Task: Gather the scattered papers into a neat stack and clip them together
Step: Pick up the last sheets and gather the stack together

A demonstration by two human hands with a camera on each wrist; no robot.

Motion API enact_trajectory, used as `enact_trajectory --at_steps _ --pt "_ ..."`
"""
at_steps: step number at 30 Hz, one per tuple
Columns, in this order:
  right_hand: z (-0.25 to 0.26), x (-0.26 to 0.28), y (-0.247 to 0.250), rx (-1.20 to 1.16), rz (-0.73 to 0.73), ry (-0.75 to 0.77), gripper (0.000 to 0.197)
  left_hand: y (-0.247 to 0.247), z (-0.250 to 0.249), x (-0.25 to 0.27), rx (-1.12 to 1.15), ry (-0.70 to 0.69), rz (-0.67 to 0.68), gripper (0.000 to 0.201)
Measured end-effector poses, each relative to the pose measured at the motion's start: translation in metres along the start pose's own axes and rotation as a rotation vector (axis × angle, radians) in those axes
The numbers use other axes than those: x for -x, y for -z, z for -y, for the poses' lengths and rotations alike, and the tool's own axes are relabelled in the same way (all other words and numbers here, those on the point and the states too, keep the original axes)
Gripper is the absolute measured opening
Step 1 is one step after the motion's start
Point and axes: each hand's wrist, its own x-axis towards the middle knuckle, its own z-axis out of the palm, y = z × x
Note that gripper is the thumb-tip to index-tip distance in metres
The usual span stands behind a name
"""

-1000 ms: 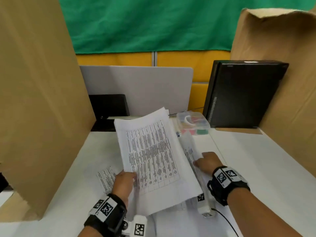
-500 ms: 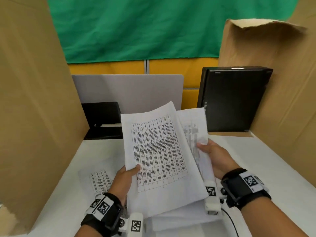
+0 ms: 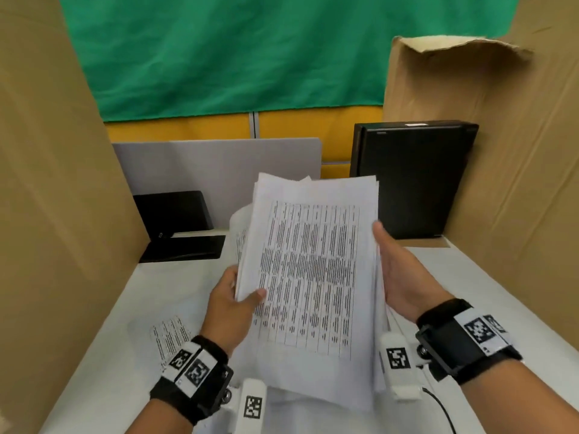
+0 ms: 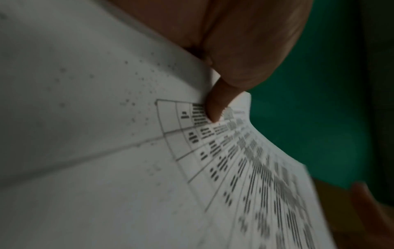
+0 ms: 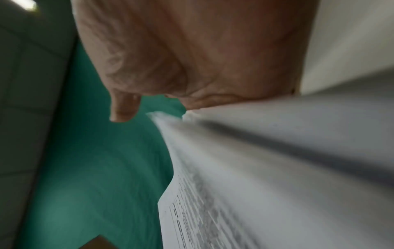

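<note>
A stack of printed papers is held up off the white table, nearly upright, with a table of text facing me. My left hand pinches its left edge, the thumb on the front sheet and the fingers behind. My right hand lies along the right edge of the papers. Its thumb stands clear of the sheets and its fingers are hidden behind them. The top edges are uneven. One loose printed sheet lies on the table to the left. No clip is in view.
Cardboard walls stand at the left and right. A black box stands at the back right. A grey panel and a black device sit at the back left.
My right hand lifted a sheet from the table and brought it against the stack. The stack rose and turned more upright, now held between both hands.
</note>
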Motion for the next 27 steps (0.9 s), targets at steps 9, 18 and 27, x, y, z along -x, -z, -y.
enact_trajectory --at_steps 9,18,27 --pt "0.029 0.001 -0.002 0.065 -0.147 0.279 0.035 0.004 -0.066 -0.009 0.317 -0.174 0.098 0.085" --pt "-0.011 0.001 0.008 0.18 -0.173 0.126 0.029 -0.003 -0.045 0.0 0.212 -0.114 0.053 0.039" --pt "0.024 -0.003 -0.011 0.195 -0.278 0.254 0.038 -0.018 -0.09 -0.003 0.213 -0.322 -0.047 0.042"
